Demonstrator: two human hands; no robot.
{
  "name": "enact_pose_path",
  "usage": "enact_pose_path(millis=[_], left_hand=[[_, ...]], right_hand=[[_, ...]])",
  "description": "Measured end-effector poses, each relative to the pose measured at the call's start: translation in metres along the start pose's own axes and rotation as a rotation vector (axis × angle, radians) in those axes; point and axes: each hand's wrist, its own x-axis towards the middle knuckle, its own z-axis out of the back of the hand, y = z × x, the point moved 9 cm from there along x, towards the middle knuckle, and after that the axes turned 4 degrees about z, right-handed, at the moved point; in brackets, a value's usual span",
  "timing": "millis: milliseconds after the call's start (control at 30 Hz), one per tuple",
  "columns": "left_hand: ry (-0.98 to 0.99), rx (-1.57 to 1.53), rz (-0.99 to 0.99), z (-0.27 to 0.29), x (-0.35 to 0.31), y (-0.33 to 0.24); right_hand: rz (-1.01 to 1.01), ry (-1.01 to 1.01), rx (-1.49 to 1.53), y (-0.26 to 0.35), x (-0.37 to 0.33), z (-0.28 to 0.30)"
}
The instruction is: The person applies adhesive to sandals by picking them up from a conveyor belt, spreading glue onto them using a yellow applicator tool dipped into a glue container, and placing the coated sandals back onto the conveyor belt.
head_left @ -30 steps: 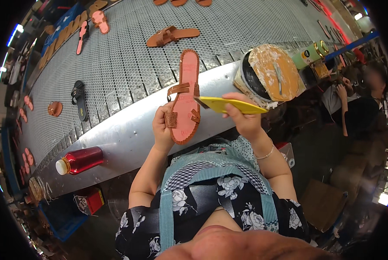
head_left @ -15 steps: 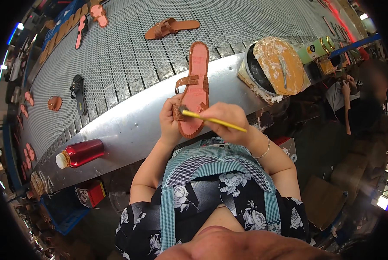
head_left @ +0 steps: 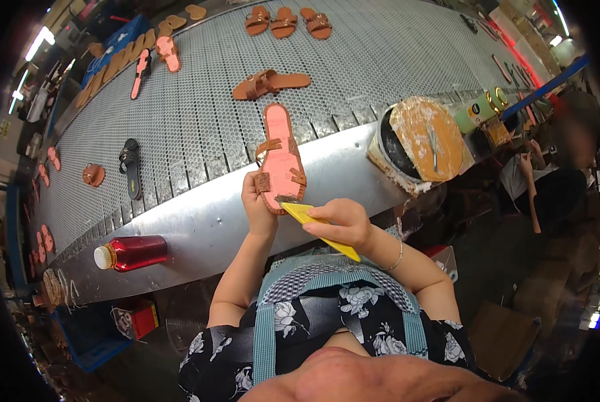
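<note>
Sandal in hand: The pink-soled sandal (head_left: 284,167) stands out over the edge of the metal table (head_left: 327,174), its narrow end pointing away from the person and its brown straps spread to both sides.
Change in brush: Half a second ago the yellow-handled brush (head_left: 344,250) had its dark bristles at the sandal's left strap; now they are at the sandal's near, wide end, on the pink sole.
Change in tilt: The sandal leans a little left now, where before it leaned slightly right.
Change in view: Three brown sandals (head_left: 283,24), out of sight half a second ago, show well beyond the sandal.
Left hand: The left hand (head_left: 260,206) is clamped on the sandal's near left side, by the woven strap.
Right hand: The right hand (head_left: 345,223) is closed around the brush handle, just beside the sandal's near end, to the right.
Beyond the sandal: A brown sandal (head_left: 266,83) lies crosswise on the mesh belt (head_left: 199,127).
Right of the sandal: An open tub (head_left: 382,164) sits partly under an orange lid (head_left: 417,151); farther right lies a green bottle (head_left: 473,115).
Left of the sandal: A red bottle (head_left: 141,252) lies on the table; a black sandal (head_left: 133,177) rests on the belt.
In the way: The brush covers part of the sandal's near rim.
</note>
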Motion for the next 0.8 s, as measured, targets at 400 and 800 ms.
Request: enact_pose_path(millis=[400,800], left_hand=[[-0.232,-0.325,0.109,0.049,0.045,0.004],[-0.423,1.395,-0.318,0.309,0.169,-0.034]], right_hand=[[-0.006,0.157,-0.005,-0.026,0.0,-0.045],[-1.145,-0.443,0.602,-0.135,-0.129,-0.029]])
